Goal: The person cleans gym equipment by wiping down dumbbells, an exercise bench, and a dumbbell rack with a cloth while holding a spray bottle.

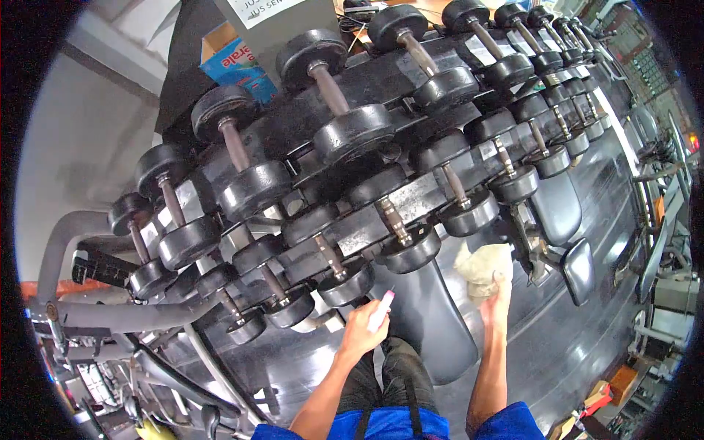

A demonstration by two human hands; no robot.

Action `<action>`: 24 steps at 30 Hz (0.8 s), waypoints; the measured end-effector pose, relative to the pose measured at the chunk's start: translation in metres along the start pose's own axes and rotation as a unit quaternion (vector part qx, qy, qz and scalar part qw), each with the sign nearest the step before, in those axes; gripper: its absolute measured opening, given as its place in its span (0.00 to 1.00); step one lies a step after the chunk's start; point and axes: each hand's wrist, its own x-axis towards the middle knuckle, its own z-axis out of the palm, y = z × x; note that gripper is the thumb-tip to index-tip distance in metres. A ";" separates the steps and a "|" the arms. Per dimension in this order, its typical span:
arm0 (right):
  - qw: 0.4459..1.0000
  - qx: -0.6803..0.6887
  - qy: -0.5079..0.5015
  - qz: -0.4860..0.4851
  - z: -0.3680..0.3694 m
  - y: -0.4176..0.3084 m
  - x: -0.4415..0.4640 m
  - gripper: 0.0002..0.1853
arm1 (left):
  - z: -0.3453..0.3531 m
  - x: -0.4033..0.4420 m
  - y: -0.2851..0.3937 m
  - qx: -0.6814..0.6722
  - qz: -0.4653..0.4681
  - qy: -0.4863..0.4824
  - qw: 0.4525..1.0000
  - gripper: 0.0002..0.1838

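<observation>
Head view: the person's left hand (361, 334) is closed around a small white container (379, 317) with a pink tip, near the lower row of round-headed black dumbbells (409, 251). The right hand (497, 295) grips a bunched beige cloth (484, 265) between thumb and fingers, just to the right of a black padded bench (444, 334). Larger dumbbells (353, 133) line the rack's upper tier, near a blue cardboard box (232, 67).
</observation>
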 end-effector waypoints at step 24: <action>0.605 -0.689 -0.076 -0.392 0.078 0.150 0.019 0.37 | 0.025 -0.014 -0.014 0.044 0.027 0.028 0.998 0.06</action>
